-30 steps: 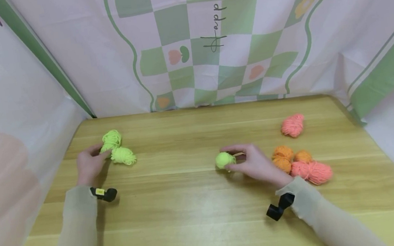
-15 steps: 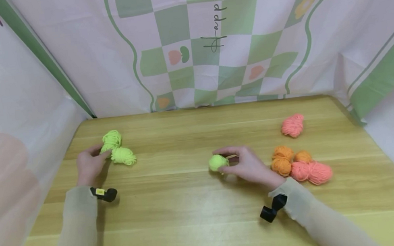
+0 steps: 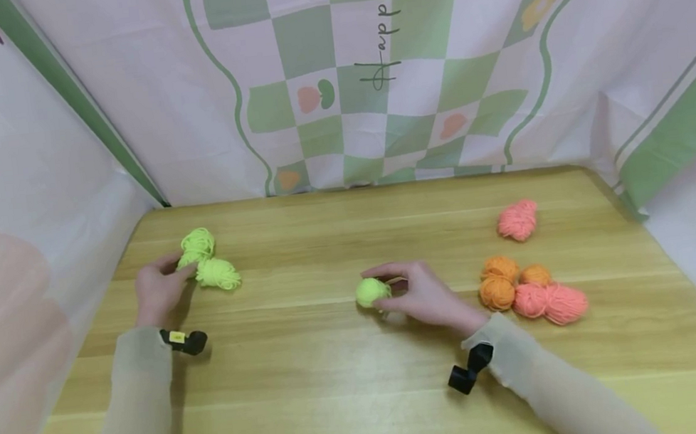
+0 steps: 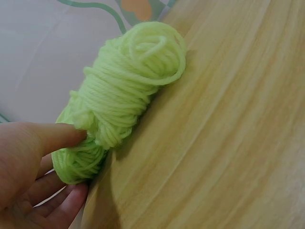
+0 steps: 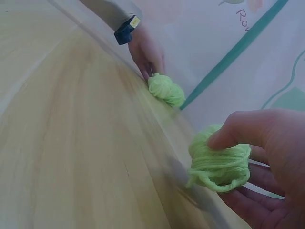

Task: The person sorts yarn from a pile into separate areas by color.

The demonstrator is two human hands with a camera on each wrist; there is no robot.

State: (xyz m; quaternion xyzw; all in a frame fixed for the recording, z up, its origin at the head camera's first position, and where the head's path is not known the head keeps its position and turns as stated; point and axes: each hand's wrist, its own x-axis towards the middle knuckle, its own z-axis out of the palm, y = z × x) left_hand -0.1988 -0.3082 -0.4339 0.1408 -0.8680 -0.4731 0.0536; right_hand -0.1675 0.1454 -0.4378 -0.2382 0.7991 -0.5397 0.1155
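Note:
My right hand [image 3: 378, 289] pinches a small lime-green yarn ball [image 3: 368, 292] just above the middle of the wooden table [image 3: 315, 378]. In the right wrist view the ball [image 5: 209, 167] sits between the forefinger and the lower fingers of that hand [image 5: 224, 168]. My left hand [image 3: 175, 269] rests at the far left against two lime-green yarn skeins [image 3: 218, 275]. In the left wrist view its thumb lies on top and its fingers [image 4: 66, 202] under the near end of a skein [image 4: 128, 90], with the hand [image 4: 80, 164] pinching it.
Right of my right hand lie several orange yarn balls [image 3: 498, 291] and a pink skein [image 3: 557, 302]. Another pink skein [image 3: 517, 219] lies further back. Printed cloth walls [image 3: 369, 64] close in the table at the back and both sides.
My right hand has carried the small green ball a little to the left, away from the orange balls. My left hand and its skeins have not moved.

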